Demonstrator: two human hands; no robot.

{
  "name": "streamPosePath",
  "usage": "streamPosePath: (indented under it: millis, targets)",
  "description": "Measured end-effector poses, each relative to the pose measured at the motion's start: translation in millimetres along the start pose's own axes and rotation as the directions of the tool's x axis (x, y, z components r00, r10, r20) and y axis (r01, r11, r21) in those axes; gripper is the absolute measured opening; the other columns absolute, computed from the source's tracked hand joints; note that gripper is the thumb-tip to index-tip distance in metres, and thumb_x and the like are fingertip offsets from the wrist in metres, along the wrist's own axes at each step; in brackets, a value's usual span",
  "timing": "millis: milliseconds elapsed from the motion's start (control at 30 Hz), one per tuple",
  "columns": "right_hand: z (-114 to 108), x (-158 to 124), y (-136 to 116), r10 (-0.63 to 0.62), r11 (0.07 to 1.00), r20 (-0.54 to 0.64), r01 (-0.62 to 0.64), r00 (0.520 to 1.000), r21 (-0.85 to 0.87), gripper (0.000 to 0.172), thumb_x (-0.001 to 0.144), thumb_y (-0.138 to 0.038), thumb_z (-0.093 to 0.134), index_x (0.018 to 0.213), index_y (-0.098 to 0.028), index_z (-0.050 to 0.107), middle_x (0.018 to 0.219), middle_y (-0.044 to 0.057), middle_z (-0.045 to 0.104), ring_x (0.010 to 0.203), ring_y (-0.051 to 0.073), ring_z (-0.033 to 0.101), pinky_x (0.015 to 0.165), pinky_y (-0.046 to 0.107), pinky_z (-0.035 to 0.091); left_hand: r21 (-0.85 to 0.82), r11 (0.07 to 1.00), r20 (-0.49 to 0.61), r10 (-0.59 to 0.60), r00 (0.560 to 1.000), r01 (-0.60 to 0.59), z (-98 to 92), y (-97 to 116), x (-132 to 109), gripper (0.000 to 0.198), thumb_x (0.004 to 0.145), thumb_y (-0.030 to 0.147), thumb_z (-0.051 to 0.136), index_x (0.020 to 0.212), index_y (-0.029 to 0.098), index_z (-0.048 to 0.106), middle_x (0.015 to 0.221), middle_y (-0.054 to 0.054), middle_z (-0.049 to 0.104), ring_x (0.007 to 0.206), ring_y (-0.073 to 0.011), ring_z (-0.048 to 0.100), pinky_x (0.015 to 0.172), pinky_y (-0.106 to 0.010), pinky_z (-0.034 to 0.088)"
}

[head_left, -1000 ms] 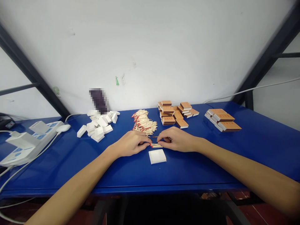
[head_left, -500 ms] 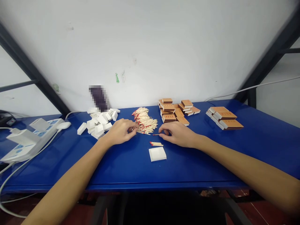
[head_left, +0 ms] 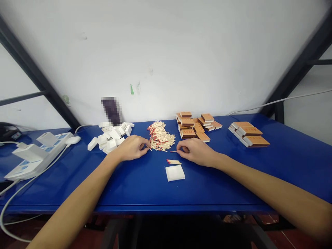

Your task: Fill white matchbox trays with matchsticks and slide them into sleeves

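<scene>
A heap of matches (head_left: pixel 162 138) is lying mid-tabletop (head_left: pixel 145 192); nearer the person, a small cluster of matches (head_left: pixel 174 162) is lying just beyond a white tray (head_left: pixel 175 173). The left hand (head_left: pixel 132 148) is reaching the heap's left edge, its grip narrow; whether it is pinching a match, I cannot tell. The right hand's (head_left: pixel 197 150) grip is narrow too, meeting a lone match (head_left: pixel 173 151), held or merely touched. The step seems to be picking out matches; the next move likely calls for a light fingertip pinch. Orange matchboxes (head_left: pixel 188 133) are limiting room behind the right hand, white pieces (head_left: pixel 111 145) beside the left; open room is running from tray to front edge.
</scene>
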State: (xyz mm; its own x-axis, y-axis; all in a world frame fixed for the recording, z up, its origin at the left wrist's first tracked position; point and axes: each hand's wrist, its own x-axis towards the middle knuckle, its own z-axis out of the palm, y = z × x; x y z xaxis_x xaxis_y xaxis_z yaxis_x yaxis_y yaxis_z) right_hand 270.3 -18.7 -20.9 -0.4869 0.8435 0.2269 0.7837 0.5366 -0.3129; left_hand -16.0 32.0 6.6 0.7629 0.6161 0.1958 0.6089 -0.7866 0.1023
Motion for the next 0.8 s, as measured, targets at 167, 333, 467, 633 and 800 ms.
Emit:
streamPosePath:
  millis: [167, 333, 467, 633, 800]
  targets:
    - [3.0, -0.1, -3.0, -0.03, 0.999, -0.041, 0.029, 0.999, -0.017, 0.014, 0.089, -0.023, 0.053, 0.085, -0.019, 0.067, 0.07, 0.0, 0.06, 0.06, 0.011, 0.048, 0.058, 0.025, 0.028, 0.006, 1.0, 0.016, 0.01, 1.0, -0.01, 1.8, 6.3, 1.5, 0.02, 0.086, 0.022, 0.053, 0.089, 0.021, 0.073, 0.062, 0.001, 0.059, 0.06, -0.0125, 0.053, 0.06, -0.024, 0.034]
    - [3.8, -0.3, -2.8, -0.028, 0.999, -0.042, 0.027, 0.999, -0.02, 0.014, 0.088, -0.022, 0.054, 0.085, -0.018, 0.067, 0.069, 0.001, 0.06, 0.06, 0.012, 0.048, 0.059, 0.025, 0.03, -0.035, 0.999, 0.02, 0.039, 0.999, -0.038, 4.3, 8.6, 2.4, 0.02, 0.086, 0.021, 0.052, 0.089, 0.02, 0.071, 0.061, 0.002, 0.058, 0.056, -0.0109, 0.05, 0.058, -0.023, 0.033]
    - [2.9, 0.3, 0.0, -0.024, 1.0, -0.033, 0.024, 0.999, 0.009, 0.013, 0.088, -0.022, 0.054, 0.085, -0.018, 0.067, 0.069, 0.0, 0.059, 0.059, 0.012, 0.047, 0.057, 0.025, 0.029, -0.056, 0.994, -0.019, 0.097, 0.995, -0.098, 2.1, 8.2, 1.2, 0.018, 0.084, 0.021, 0.053, 0.086, 0.019, 0.071, 0.063, 0.002, 0.057, 0.058, -0.0111, 0.05, 0.063, -0.025, 0.037]
    - [1.3, 0.3, -0.2, -0.009, 1.0, -0.013, 0.009, 1.0, 0.022, 0.012, 0.088, -0.022, 0.055, 0.085, -0.018, 0.066, 0.068, 0.0, 0.058, 0.059, 0.012, 0.047, 0.057, 0.025, 0.029, 0.053, 0.995, -0.149, 0.097, 0.984, -0.09, -5.3, 9.0, -1.4, 0.018, 0.079, 0.024, 0.057, 0.09, 0.018, 0.071, 0.065, 0.0, 0.057, 0.064, -0.0142, 0.053, 0.067, -0.028, 0.039]
    - [0.6, -0.1, -1.5, -0.007, 1.0, -0.002, 0.007, 1.0, 0.029, 0.012, 0.088, -0.022, 0.055, 0.085, -0.018, 0.065, 0.067, 0.0, 0.057, 0.059, 0.012, 0.047, 0.058, 0.025, 0.03, 0.129, 0.987, -0.062, 0.104, 0.993, -0.096, -2.7, 8.7, 0.2, 0.03, 0.085, 0.018, 0.05, 0.109, 0.02, 0.07, 0.081, -0.003, 0.064, 0.071, -0.0154, 0.057, 0.067, -0.028, 0.041]
